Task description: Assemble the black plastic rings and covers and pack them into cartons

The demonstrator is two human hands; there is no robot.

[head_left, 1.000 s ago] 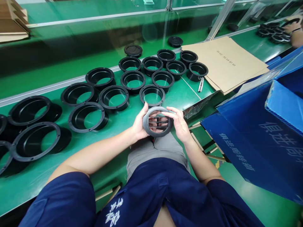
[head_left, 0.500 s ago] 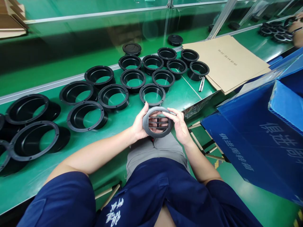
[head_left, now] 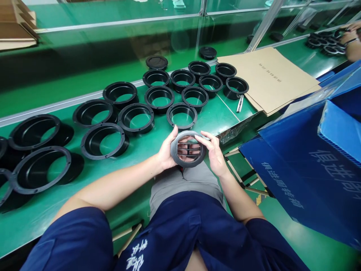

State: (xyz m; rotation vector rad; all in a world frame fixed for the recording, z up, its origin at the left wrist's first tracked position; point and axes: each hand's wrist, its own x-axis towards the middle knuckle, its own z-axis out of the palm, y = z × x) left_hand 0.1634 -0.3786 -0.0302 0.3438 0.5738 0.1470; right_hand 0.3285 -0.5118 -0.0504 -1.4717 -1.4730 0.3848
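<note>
Green bench [head_left: 142, 148], one grille [head_left: 188, 149] in two hands [head_left: 167, 151] [head_left: 216, 155].

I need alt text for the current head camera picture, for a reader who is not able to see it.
A person's left hand grips a round, slatted dark grey vent in front of the body, while the right hand touches its right edge. Ahead and to the left, black flanged rings stand on a green table; a blue box is at right.

The vent [head_left: 188, 149] is grey; the rings [head_left: 94, 141] black; the bench [head_left: 135, 147] green.
</note>
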